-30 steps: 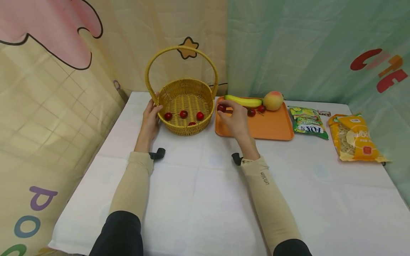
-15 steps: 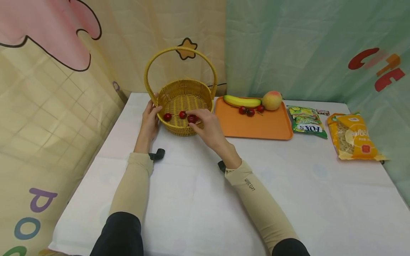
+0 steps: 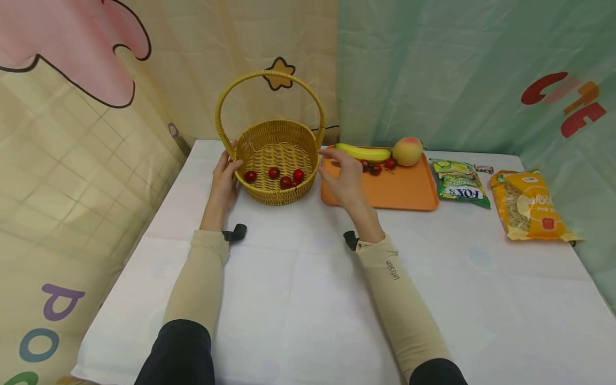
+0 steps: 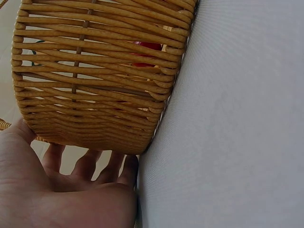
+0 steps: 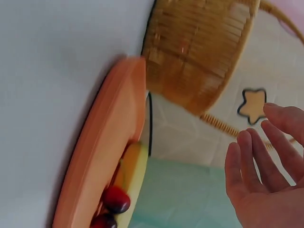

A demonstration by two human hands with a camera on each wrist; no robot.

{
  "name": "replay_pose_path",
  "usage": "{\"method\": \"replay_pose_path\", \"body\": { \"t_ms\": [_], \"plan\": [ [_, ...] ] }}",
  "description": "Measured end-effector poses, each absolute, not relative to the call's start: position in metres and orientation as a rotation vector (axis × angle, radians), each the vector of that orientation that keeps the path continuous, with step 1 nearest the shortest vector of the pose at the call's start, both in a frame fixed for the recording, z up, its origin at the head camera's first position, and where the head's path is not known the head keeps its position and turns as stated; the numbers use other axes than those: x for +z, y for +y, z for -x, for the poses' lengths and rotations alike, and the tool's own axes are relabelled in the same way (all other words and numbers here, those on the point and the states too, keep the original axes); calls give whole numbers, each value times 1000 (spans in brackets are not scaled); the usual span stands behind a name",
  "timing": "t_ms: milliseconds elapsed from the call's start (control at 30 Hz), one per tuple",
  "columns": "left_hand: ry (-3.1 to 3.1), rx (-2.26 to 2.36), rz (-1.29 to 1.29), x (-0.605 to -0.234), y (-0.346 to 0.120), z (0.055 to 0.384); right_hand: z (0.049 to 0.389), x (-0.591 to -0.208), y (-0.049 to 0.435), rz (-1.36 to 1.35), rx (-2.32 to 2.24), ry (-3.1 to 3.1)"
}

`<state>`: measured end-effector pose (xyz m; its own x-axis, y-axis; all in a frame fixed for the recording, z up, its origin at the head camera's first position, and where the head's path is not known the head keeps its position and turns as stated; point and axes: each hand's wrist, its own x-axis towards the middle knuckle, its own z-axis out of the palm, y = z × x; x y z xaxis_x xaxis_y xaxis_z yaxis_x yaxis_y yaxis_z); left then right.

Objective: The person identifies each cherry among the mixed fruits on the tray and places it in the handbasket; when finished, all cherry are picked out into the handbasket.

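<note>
My left hand [image 3: 225, 175] holds the yellow wicker basket [image 3: 276, 197] by its left side, thumb at the rim by the handle's foot. In the left wrist view the fingers [image 4: 85, 164] lie against the woven wall. Several red cherries [image 3: 274, 172] lie on the basket's floor, towards its front. My right hand [image 3: 347, 179] is empty, hovering over the left end of the orange tray [image 3: 409, 195], fingers extended in the right wrist view. On the tray are a banana [image 3: 366, 154], a peach [image 3: 407, 151] and more cherries [image 3: 375, 169], partly hidden by this hand.
To the tray's right lie a green snack bag [image 3: 460, 183], a small wrapped piece [image 3: 484, 169] behind it, and a yellow bag of pasta [image 3: 531, 206]. A white cloth [image 3: 298, 299] covers the table. Printed curtains [image 3: 433, 69] hang right behind it.
My right hand carried a cherry from the tray leftward into the basket, let it go, and moved back right over the tray. The left hand has stayed on the basket.
</note>
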<state>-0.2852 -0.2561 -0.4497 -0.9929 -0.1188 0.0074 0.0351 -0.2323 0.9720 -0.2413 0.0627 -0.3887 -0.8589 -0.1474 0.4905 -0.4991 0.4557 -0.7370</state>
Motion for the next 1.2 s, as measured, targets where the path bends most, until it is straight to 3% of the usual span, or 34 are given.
{"method": "replay_pose_path", "body": {
  "t_ms": [867,1200],
  "plan": [
    [-1890,-2388,-77,-451,-257,287,266,-424,150,119,1499,-2368],
    [-1881,-2411,-102,-446,-256,283,268,-433,160,135,1309,-2592]
  ]
}}
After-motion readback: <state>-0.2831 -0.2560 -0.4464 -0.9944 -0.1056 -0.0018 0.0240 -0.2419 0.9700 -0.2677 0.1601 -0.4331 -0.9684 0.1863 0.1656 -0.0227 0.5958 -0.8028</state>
